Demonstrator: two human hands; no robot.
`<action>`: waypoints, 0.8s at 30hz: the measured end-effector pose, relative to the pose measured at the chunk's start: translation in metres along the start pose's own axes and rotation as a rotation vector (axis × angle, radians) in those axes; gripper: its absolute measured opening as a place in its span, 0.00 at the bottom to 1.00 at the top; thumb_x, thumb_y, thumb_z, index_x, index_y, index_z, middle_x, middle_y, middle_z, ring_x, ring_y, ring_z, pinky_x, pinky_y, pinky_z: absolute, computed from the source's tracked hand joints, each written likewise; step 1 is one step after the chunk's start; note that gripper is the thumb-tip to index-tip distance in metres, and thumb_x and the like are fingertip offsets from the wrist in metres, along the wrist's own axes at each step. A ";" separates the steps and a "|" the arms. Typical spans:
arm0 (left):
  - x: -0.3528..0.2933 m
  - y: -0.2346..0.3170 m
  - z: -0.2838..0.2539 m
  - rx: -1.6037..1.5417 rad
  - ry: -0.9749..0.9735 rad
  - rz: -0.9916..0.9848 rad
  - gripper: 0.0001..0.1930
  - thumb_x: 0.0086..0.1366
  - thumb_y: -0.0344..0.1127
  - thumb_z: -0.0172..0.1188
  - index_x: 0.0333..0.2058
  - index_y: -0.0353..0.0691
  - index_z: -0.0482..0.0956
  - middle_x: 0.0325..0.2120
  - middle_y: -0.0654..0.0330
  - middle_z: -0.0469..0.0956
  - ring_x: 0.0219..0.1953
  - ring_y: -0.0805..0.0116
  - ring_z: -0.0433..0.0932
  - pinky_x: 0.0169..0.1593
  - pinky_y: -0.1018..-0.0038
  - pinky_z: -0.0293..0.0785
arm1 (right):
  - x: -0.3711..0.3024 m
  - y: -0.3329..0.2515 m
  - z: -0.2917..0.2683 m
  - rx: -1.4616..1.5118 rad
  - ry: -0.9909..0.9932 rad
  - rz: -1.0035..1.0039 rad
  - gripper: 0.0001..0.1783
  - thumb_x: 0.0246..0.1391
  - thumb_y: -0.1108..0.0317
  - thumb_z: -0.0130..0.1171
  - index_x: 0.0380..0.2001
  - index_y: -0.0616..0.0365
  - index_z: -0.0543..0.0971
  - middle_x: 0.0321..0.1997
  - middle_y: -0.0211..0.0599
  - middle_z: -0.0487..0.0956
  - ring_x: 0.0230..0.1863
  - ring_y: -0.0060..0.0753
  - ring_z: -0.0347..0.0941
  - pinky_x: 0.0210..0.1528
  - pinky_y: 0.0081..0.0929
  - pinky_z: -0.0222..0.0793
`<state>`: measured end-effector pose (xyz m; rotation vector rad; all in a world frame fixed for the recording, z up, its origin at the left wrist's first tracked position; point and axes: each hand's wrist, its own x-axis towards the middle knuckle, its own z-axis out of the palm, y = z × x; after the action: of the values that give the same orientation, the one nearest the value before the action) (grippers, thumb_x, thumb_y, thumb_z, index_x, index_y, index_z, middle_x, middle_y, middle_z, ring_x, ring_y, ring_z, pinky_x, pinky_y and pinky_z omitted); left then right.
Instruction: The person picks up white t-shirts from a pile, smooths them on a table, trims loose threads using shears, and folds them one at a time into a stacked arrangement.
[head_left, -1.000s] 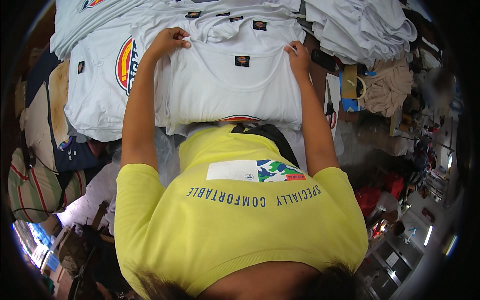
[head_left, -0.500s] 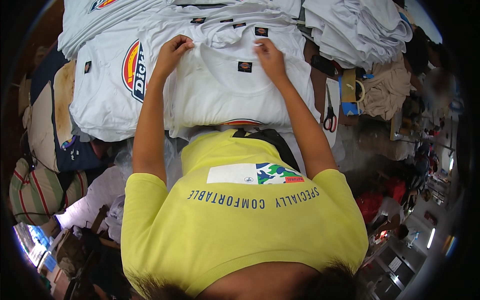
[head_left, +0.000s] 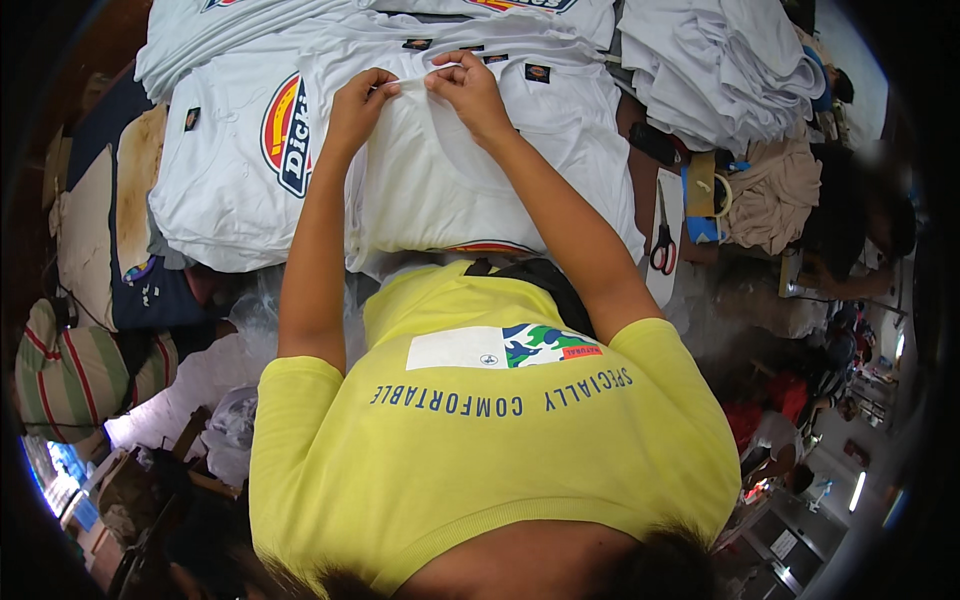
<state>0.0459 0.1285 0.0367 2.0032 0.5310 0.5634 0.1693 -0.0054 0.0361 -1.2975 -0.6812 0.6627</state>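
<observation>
A white T-shirt point(head_left: 420, 210) lies on top of a spread of similar shirts in front of me. My left hand point(head_left: 362, 108) is closed in a pinch on the cloth by one end of its neckline. Just to the right, my right hand point(head_left: 470, 98) pinches the neckline edge, its thumb and forefinger close to the left hand. A short stretch of cloth shows between the two hands. Along the front edge of the shirt a strip of coloured print peeks out. My right wrist and forearm cross over the neck opening.
Printed white shirts point(head_left: 225, 190) lie to the left, and a stack of folded white cloth point(head_left: 700, 70) stands at the far right. Scissors point(head_left: 663, 245) rest on the right, beside a tape roll point(head_left: 722, 195) and beige cloth point(head_left: 775, 195). A striped cushion point(head_left: 85, 370) sits at the left.
My right hand has moved left along the neckline toward my left hand and now pinches the cloth. The shirt's inner neck label is now covered. My left hand keeps its pinch.
</observation>
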 end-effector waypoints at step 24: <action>0.031 -0.040 0.025 0.850 -0.116 0.250 0.19 0.61 0.54 0.47 0.29 0.42 0.70 0.25 0.56 0.78 0.26 0.54 0.77 0.27 0.62 0.69 | -0.063 0.021 -0.223 -1.281 0.347 0.148 0.15 0.52 0.52 0.52 0.35 0.51 0.73 0.36 0.40 0.78 0.38 0.49 0.73 0.36 0.40 0.67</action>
<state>0.0801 0.1474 -0.0048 2.9199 0.4947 0.3899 0.2992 -0.1905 -0.0202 -2.5803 -0.7278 0.0160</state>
